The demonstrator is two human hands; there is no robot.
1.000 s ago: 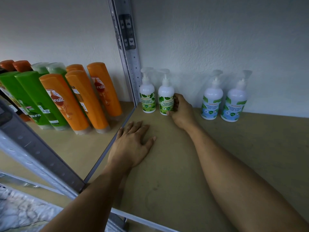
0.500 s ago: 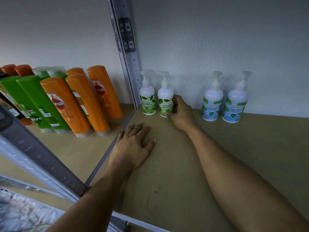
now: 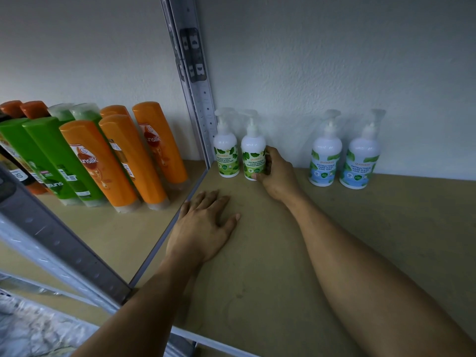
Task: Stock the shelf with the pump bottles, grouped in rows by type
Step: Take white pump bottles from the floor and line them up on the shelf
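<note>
Right hand [image 3: 277, 176] gripping green-label pump bottle [image 3: 253, 157] on shelf [image 3: 386, 228], left hand [image 3: 203, 225] flat, fingers spread

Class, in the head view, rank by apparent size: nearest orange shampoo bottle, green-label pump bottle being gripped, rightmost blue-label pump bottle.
1. Nearest orange shampoo bottle: largest, though nearest the camera.
2 and 3. Rightmost blue-label pump bottle and gripped green-label pump bottle look alike; not ranked.

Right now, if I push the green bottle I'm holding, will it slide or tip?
The green bottle looks like stiff plastic, so it probably won't dent in your right hand. Tall with a pump on top, it may tip if pushed high; pushed low, it should slide on the flat shelf.
</note>
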